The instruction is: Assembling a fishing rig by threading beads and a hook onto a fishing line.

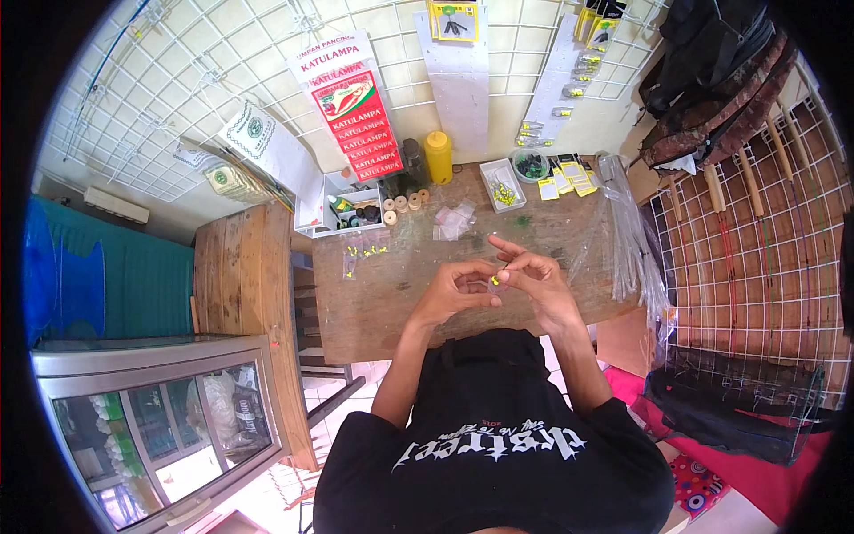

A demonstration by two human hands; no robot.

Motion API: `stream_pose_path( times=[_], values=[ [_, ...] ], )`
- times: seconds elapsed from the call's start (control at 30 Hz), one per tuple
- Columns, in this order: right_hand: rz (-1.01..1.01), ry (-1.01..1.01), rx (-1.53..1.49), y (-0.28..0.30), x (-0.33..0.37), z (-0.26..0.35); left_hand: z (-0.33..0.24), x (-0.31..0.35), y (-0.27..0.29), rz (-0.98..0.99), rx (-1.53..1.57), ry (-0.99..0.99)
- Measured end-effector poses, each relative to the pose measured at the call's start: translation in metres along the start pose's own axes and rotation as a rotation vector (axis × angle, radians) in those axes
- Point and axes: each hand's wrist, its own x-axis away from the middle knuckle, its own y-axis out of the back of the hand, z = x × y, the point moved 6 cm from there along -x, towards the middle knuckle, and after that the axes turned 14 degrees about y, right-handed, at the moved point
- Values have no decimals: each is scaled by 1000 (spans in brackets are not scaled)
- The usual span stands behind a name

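Over the near edge of the wooden table (418, 307), my two hands meet in front of my chest. My left hand (452, 292) is closed, thumb and fingers pinching a small clear plastic bag (496, 289), mostly hidden by the fingers. The thumb and index finger of my right hand (541, 283) pinch a tiny yellow-green piece (495, 280) at the bag; its other fingers stick out. Beyond them lie a pile of small clear bags (454, 221) and a white tray (491, 198) holding several yellow-green pieces. Bags with such pieces (365, 251) lie at the left.
A white box (311, 218) with bottles and dark items, wooden spools (401, 204) and a yellow bottle (438, 158) line the back. A round tub (531, 165), yellow packets (569, 176) and long clear plastic sleeves (627, 249) are at the right. A glass cabinet (160, 436) stands lower left.
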Motion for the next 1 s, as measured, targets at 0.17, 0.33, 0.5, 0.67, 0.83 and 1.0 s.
stream_pose_path(
  times=[0.17, 0.33, 0.5, 0.67, 0.83, 1.0],
  values=[
    [30, -28, -52, -1, 1, -4, -11, 1, -4, 55, 38, 18],
    [37, -4, 21, -1, 0, 3, -21, 2, -7, 92, 33, 37],
    [79, 46, 231, 4, -1, 11, -28, 0, -3, 41, -186, 59],
    [142, 68, 331, 4, -6, 18, -30, -1, 1, 32, -231, 72],
    [186, 58, 383, 8, -16, 21, -40, -2, 2, -12, -323, -2],
    [228, 62, 418, 9, -22, 24, -49, -1, -1, -16, -409, 12]
  ],
)
